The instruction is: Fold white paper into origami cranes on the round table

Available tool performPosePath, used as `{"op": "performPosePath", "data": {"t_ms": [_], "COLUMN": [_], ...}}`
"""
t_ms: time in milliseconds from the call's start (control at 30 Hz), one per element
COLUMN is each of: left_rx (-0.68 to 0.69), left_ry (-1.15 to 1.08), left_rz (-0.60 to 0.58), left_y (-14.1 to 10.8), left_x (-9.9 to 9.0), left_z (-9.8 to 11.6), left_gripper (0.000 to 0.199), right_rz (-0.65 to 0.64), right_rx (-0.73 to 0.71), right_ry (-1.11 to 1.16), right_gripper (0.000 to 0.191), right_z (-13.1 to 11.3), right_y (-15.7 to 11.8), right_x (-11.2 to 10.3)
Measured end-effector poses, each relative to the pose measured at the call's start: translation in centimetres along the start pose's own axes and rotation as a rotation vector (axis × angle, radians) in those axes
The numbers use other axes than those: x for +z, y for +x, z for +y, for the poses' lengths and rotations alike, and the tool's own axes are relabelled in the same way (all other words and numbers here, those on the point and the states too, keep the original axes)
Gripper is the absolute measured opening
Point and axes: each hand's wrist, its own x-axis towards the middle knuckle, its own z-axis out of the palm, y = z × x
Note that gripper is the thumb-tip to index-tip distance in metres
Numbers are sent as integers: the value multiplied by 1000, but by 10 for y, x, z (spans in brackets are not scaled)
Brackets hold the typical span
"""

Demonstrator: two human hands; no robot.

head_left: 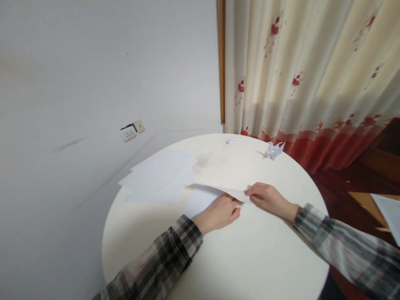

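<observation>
A white sheet of paper (203, 198) lies on the round table with one side raised into a curved flap. My right hand (270, 198) pinches the right end of that flap between thumb and fingers. Lower and to the left, my left hand (218, 212) rests over the sheet, closed on its near part, with the fingers curled; the flap partly covers the fingertips. Several loose white sheets (162, 175) overlap at the table's left side, apart from both hands.
Across the white round table (250, 258), a small folded paper piece (231, 141) and a larger pointed paper figure (274, 151) stand near the far edge. A wall with a socket (128, 133) borders the left. Behind hangs a curtain (281, 83). Papers (387, 212) lie on a wooden surface at right.
</observation>
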Motion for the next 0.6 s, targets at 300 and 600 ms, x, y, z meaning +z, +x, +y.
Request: {"op": "performPosePath", "data": {"t_ms": [300,600], "left_rx": [-10,2], "left_ry": [-165,-57], "left_rz": [-50,-15], "left_y": [-2,-3], "left_x": [-6,9], "left_z": [-4,-37], "left_gripper": [37,32], "right_rz": [-88,-138], "right_rx": [-170,-206], "right_ry": [-218,-146], "right_gripper": [21,24], "right_z": [-2,-36], "right_y": [-6,-29], "right_x": [-5,-4]}}
